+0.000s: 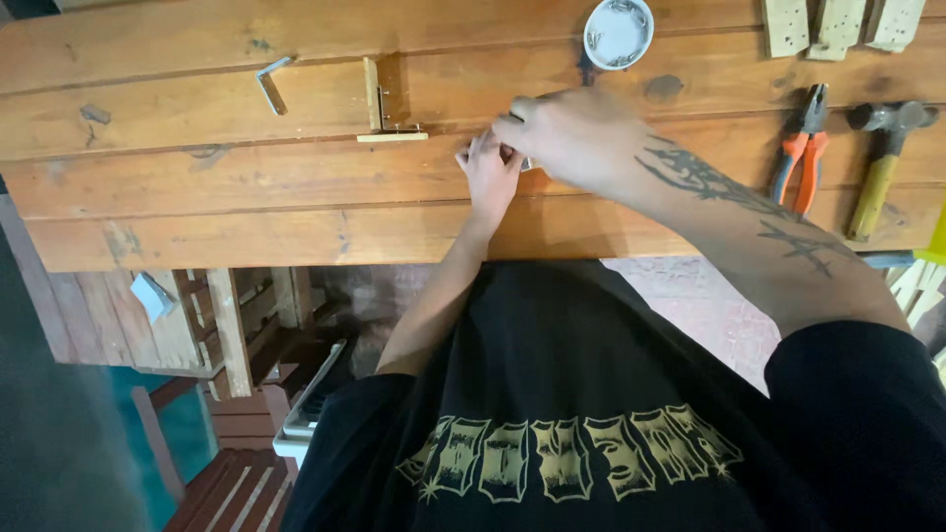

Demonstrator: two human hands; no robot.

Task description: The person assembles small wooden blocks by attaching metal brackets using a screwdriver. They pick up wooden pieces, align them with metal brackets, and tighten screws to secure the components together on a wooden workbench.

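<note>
a black printed shirt [591, 414] is seen nearest; beyond it, left of the pliers [803, 148], the left hand [490, 169] and right hand [572, 138] are pinched together on a small, mostly hidden part [527, 164] on the counter [197, 207], which could be fumbled because so little is gripped.

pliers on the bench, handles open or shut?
Slightly open. The orange-handled pliers lie flat on the wooden bench, handles spread with a gap between them; the nose end looks closed. Neither hand touches them.

Flanking the bench's bare centre planks: small L-shaped pale wooden frame [386, 110] leftward, orange-handled pliers [803, 148] rightward, round white lid [618, 33] behind.
</note>
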